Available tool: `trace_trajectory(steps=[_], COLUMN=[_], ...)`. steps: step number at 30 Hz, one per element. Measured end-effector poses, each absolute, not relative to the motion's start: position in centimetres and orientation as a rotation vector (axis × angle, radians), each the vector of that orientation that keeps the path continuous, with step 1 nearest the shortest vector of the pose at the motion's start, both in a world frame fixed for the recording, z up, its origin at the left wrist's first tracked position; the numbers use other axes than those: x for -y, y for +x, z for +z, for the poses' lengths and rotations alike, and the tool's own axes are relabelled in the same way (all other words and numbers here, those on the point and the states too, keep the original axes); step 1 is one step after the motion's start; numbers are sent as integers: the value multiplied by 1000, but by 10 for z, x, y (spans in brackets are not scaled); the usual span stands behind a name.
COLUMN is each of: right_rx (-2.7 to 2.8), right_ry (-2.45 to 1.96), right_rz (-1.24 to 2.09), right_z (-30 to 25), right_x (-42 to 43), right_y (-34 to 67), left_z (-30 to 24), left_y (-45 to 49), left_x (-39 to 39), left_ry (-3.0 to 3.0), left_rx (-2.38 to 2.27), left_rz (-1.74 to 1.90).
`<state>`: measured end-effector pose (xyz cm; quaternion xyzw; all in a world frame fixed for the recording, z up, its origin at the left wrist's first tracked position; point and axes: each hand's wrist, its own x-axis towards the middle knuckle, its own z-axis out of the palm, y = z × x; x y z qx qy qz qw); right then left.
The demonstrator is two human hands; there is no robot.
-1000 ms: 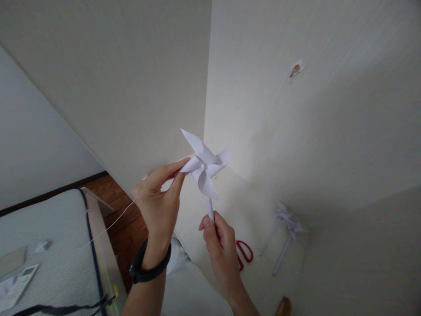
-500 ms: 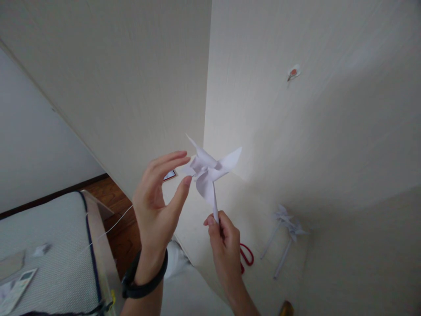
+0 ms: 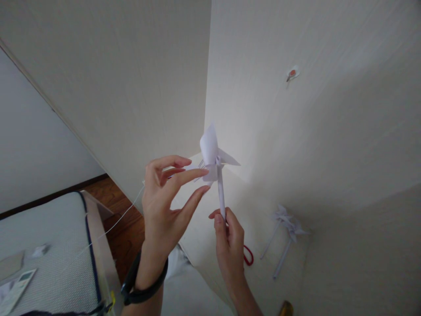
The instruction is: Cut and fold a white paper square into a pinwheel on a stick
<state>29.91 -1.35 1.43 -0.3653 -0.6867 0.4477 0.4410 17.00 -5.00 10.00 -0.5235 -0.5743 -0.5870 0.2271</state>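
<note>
A white paper pinwheel [image 3: 209, 145] is upright in front of me, turned partly edge-on, on a rolled white paper stick [image 3: 221, 191]. The lower part of this stick is between the thumb and fingers of my right hand [image 3: 230, 243]. My left hand [image 3: 166, 199], with a black band [image 3: 146, 294] on its wrist, is at the left of the pinwheel's blades. Its index fingertip meets a blade, and the thumb is a little lower, with a gap between them. The pinwheel's far blades are partly hidden.
Two more white pinwheels [image 3: 289, 226] lie on the pale surface at the right. A red scissor handle [image 3: 249, 255] shows beside my right hand. Pale walls meet behind. At the left, a mattress [image 3: 55, 245] bears a calculator [image 3: 19, 289]; a white cable [image 3: 121, 218] runs past.
The pinwheel has turned from facing me to nearly edge-on. My left hand has moved right, its fingertips closer to the stick. My right hand has shifted slightly right, still on the stick.
</note>
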Motion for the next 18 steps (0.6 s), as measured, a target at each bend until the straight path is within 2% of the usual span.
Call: trace_trajectory(steps=[18], right_rx=[1783], right_ry=[-841], right_rz=[963], right_z=[16], right_x=[14], right_y=[302], left_z=[96], left_y=[165], left_x=[47], left_ry=[-1529], left_rx=[1691], left_rz=[-1508])
